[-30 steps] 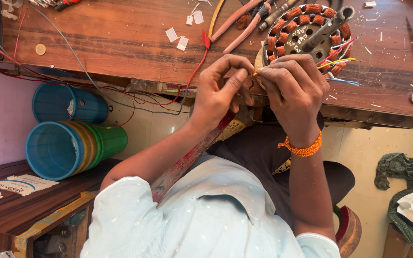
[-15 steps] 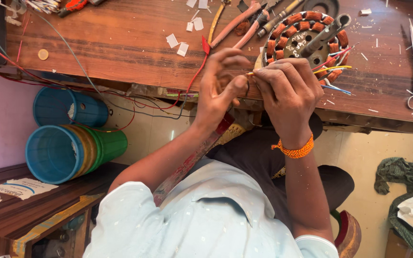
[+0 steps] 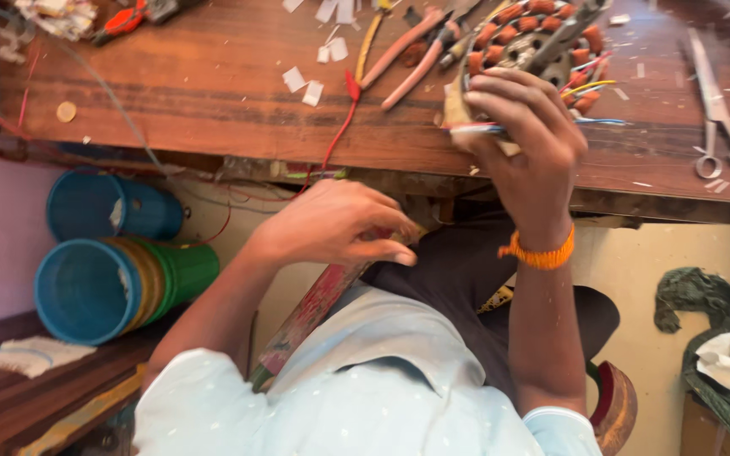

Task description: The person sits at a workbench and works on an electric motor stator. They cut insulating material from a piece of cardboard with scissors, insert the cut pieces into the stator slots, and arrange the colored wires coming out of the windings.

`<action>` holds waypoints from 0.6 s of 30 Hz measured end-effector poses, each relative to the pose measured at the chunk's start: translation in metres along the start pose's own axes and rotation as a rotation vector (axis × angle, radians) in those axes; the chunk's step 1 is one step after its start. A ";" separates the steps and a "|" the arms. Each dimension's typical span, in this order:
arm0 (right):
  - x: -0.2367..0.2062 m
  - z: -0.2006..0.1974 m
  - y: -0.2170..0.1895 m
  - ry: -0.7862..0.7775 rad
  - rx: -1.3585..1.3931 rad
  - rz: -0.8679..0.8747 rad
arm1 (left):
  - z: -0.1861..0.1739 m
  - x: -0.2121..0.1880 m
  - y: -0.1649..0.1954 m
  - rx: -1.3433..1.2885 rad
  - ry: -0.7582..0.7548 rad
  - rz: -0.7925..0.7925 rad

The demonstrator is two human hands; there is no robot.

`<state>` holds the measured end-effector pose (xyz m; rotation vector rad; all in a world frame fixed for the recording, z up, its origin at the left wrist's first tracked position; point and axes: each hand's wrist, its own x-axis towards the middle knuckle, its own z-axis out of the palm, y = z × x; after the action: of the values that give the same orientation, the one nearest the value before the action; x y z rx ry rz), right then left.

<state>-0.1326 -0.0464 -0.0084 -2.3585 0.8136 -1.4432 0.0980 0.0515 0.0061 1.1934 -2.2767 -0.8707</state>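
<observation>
A round motor stator (image 3: 542, 38) with orange-brown copper coils lies at the near edge of the wooden workbench (image 3: 171, 93). My right hand (image 3: 521, 127), with an orange band on its wrist, is closed over the stator's near rim, where coloured wires and a beige paper piece stick out. My left hand (image 3: 340, 228) hangs below the bench edge, palm down with fingers curled, over the end of a long reddish strip (image 3: 310, 312) that runs along my lap. Whether it grips that strip is hidden.
Pink-handled pliers (image 3: 407, 51), a red wire (image 3: 340, 118), white paper bits (image 3: 297, 80) and a coin (image 3: 66, 111) lie on the bench; scissors (image 3: 711, 110) lie at the right. Stacked blue and green buckets (image 3: 111, 287) lie under the bench at the left. A green cloth (image 3: 703, 304) is on the floor.
My left hand has left the stator and dropped below the bench edge toward my lap. My right hand stays on the stator, which now sits higher in view.
</observation>
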 end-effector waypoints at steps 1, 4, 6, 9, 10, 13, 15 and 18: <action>-0.005 -0.007 -0.002 0.041 0.005 -0.063 | 0.000 -0.001 -0.001 0.193 0.013 -0.039; -0.024 -0.044 0.006 0.427 0.086 0.071 | 0.011 0.004 -0.010 0.338 0.295 -0.419; -0.031 -0.072 0.028 0.552 0.296 0.329 | 0.022 0.009 -0.017 0.209 0.387 -0.463; -0.038 -0.075 0.073 0.437 0.539 0.664 | 0.040 0.026 -0.027 -0.176 0.566 -0.224; -0.039 -0.071 0.086 0.354 0.611 0.759 | 0.047 0.035 -0.028 -0.345 0.627 -0.090; -0.041 -0.052 0.107 0.122 0.873 0.914 | 0.067 0.059 -0.026 -1.026 0.539 -0.112; -0.036 -0.044 0.109 0.077 1.001 0.912 | 0.075 0.066 -0.023 -1.097 0.582 -0.158; -0.031 -0.034 0.096 0.136 1.011 0.819 | 0.074 0.069 -0.027 -1.110 0.596 -0.173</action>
<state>-0.2046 -0.1034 -0.0615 -1.0084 0.6938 -1.1964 0.0304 0.0061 -0.0599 0.9042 -0.9368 -1.3345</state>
